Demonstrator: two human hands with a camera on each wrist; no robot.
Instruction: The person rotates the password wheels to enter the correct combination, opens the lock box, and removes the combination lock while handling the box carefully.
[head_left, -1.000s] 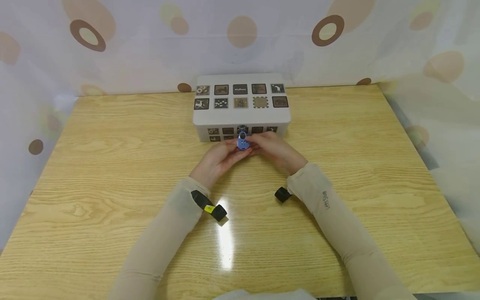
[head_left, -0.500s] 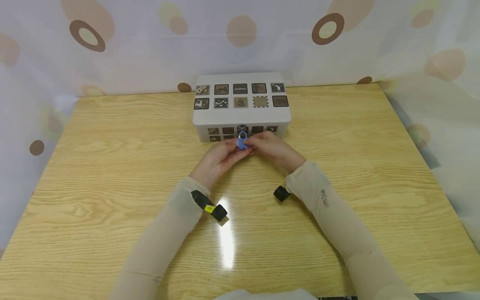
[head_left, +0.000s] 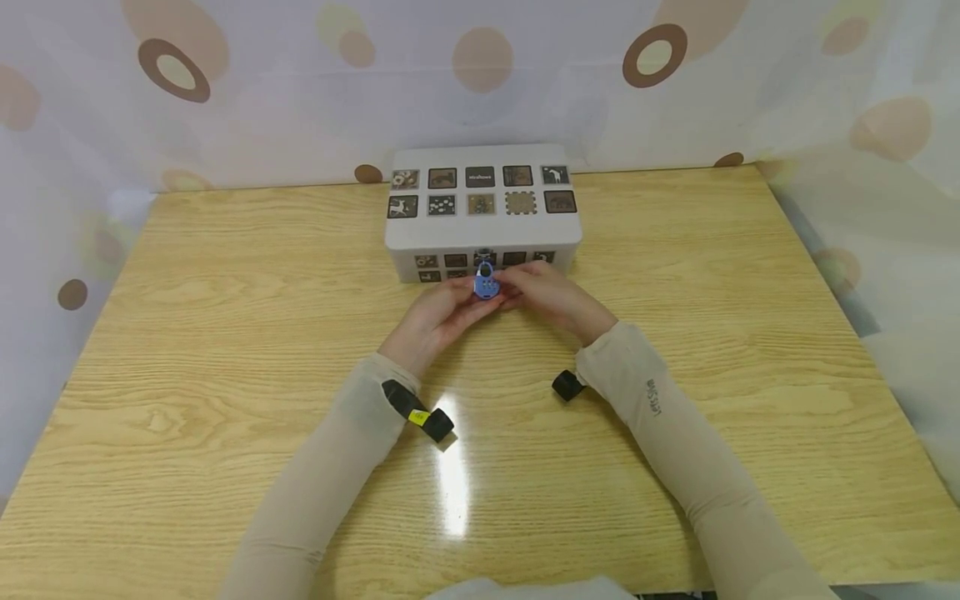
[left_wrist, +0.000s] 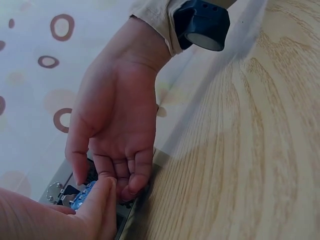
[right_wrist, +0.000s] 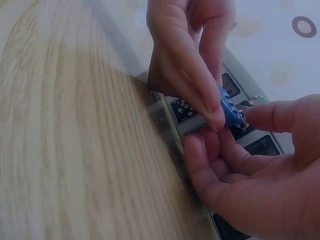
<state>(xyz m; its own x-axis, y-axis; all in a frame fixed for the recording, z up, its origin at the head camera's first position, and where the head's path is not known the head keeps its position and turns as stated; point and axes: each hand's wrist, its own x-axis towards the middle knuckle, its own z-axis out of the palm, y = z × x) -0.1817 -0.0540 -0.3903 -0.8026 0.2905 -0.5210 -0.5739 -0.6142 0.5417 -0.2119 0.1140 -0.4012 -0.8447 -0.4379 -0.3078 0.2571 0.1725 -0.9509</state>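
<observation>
A blue combination padlock with a row of small dials hangs by its shackle at the metal clasp on the front of a white box. My left hand holds the padlock from the left, thumb near its edge and fingers behind it. From the other side my right hand pinches it between thumb and fingers, the thumb at the dial edge. In the right wrist view the lock sits between both hands. Fingers cover part of the lock in the left wrist view.
The box stands at the back of a wood-grain table, close to a white curtain with brown dots. Small picture tiles decorate its lid and front. A black wrist camera is strapped to the left sleeve, another to the right.
Half a second ago my right thumb lay across the padlock's face; now it has drawn back to the right edge and the dials show. Left hand and box have stayed put.
</observation>
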